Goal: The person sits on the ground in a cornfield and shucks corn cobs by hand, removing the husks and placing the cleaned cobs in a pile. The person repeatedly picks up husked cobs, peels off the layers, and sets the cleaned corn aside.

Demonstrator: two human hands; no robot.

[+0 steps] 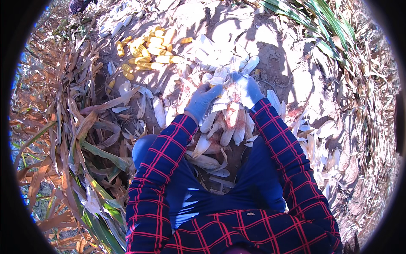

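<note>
My left hand [203, 98], in a pale knit glove, is closed on an ear of corn [218, 81] partly wrapped in husk. On the other side my right hand [246, 87], gloved too, grips husk leaves at that ear; bright glare hides its fingertips. Beneath and in front of both hands lie several unhusked ears [231, 122] with reddish silk, reaching down between my knees. A pile of bare yellow corn cobs [150, 52] rests on the soil beyond my left hand. Loose pale husks [219, 50] are scattered past the hands.
Dry corn stalks [76, 120] line the left side. Green leaves [320, 25] lie at the upper right, with more husks [320, 155] beside my right arm. Part of another person in a checked garment [76, 6] shows at the upper left edge.
</note>
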